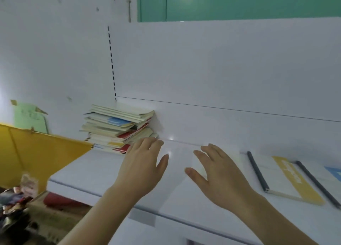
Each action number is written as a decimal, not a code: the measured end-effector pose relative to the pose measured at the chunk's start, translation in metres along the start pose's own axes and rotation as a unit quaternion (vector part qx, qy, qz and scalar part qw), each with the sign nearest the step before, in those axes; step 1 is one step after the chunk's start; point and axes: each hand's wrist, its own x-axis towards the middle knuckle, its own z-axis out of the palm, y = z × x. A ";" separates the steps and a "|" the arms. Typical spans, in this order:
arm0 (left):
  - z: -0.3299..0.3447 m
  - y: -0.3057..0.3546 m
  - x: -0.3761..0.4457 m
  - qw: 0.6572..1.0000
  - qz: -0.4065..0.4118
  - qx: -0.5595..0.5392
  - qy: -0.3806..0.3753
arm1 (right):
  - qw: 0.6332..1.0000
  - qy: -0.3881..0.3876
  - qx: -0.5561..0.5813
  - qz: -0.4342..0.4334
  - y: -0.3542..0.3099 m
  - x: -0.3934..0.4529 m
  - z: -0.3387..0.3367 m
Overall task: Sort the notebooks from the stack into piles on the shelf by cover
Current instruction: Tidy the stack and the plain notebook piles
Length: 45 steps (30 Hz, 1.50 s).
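A messy stack of notebooks point(120, 126) with cream, blue, red and yellow covers stands at the left end of the white shelf point(88, 169), against the back panel. My left hand point(142, 169) hovers just right of the stack's base, fingers straight, holding nothing. My right hand point(219, 172) is spread open beside it, over a pale white-covered notebook point(186, 172) lying flat on the shelf; whether it touches is unclear. Further right lies a notebook with a yellow band and dark spine point(287, 180), and at the frame's edge one with a blue patch point(332, 176).
A yellow panel point(36, 148) rises left of the shelf, with a green paper sheet point(29, 117) taped to the wall behind it. Cluttered items point(16, 204) lie low at the left. The white back panel point(221, 69) closes the shelf's rear.
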 end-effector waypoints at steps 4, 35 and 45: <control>-0.025 -0.060 -0.006 1.000 -0.020 -0.003 0.012 | 0.999 0.023 0.016 -0.018 -0.055 0.025 0.016; -0.027 -0.183 0.131 0.924 -0.167 -0.342 -0.043 | 0.936 0.312 -0.106 -0.126 -0.153 0.228 0.040; -0.032 -0.213 0.132 0.781 -0.238 -0.575 0.043 | 0.956 0.292 0.013 -0.031 -0.172 0.192 0.051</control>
